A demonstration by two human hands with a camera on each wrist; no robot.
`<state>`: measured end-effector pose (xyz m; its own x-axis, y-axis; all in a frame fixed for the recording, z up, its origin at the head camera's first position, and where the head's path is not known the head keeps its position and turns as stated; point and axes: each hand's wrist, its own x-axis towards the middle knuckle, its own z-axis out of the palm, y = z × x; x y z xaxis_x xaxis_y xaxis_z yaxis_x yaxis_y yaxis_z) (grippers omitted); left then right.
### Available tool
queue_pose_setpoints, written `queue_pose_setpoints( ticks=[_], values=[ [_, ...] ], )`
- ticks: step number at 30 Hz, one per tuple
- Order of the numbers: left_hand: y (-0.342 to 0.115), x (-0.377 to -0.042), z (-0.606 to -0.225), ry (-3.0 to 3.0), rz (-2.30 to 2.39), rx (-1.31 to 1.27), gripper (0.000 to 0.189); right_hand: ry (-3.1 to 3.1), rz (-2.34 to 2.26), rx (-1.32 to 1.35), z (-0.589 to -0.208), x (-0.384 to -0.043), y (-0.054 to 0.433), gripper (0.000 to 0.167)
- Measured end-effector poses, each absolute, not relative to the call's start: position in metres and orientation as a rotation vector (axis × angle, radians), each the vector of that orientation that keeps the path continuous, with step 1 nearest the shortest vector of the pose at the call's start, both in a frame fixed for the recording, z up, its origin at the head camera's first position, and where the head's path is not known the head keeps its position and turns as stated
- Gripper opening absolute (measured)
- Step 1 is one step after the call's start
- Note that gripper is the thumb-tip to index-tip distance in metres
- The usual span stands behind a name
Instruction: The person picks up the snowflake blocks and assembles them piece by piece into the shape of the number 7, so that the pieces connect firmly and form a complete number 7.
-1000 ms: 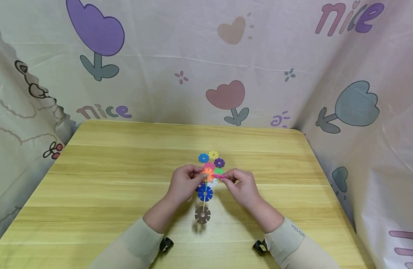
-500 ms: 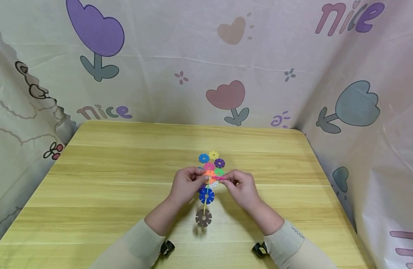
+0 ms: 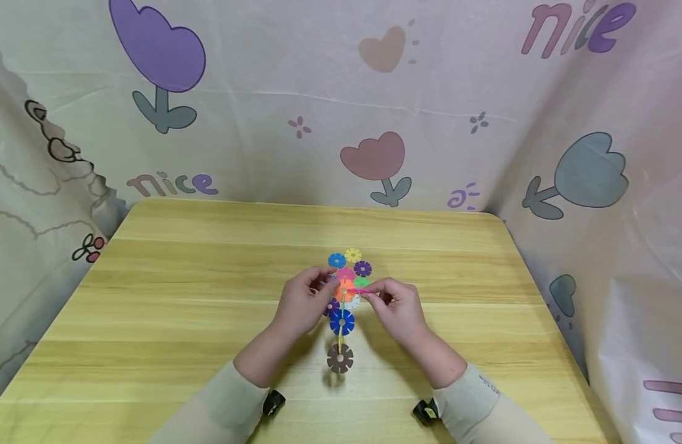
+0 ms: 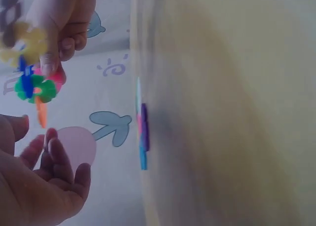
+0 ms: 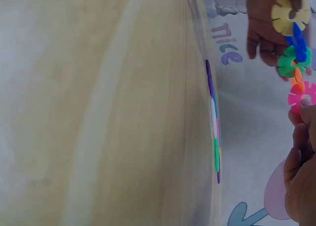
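My right hand [image 3: 396, 308] pinches a pink snowflake disc [image 5: 295, 96] at the end of a chain of notched plastic discs. From it the chain runs through an orange disc [image 3: 345, 288], a green disc [image 5: 285, 65], a dark blue disc [image 3: 342, 322] and a yellow disc [image 5: 280, 14] to a brown disc [image 3: 340, 358]. The chain hangs above the table, pointing toward the person. My left hand [image 3: 301, 302] is beside the orange disc, thumb and fingers parted around nothing. In the left wrist view its fingertips sit just below the orange disc [image 4: 42, 115].
Several loose discs lie flat on the wooden table [image 3: 208, 265] beyond and below the hands, among them a light blue disc [image 3: 336, 260], a yellow one [image 3: 353, 255], a purple one [image 3: 362, 268] and a white one [image 3: 353, 302]. A printed cloth [image 3: 252, 135] surrounds the table.
The left hand has let go of the orange disc and moved slightly left and away. The chain's brown end has swung slightly right. The right hand keeps its pinch on the pink disc.
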<state>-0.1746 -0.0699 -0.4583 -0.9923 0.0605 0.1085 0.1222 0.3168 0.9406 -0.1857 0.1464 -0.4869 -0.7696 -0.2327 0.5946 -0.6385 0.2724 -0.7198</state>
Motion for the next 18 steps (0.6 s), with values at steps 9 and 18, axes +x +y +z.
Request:
queue_pose_setpoints(
  ticks=[9, 18],
  values=[
    [-0.064, -0.171, -0.445, -2.495, -1.447, -0.532, 0.017, -2.165, 1.48, 0.862, -0.487, -0.186, 0.145, 0.021],
    [-0.056, -0.167, -0.448, -2.562, -1.073, -0.602, 0.008, -2.144, 1.456, 0.933, -0.489, -0.185, 0.141, 0.024]
  ],
)
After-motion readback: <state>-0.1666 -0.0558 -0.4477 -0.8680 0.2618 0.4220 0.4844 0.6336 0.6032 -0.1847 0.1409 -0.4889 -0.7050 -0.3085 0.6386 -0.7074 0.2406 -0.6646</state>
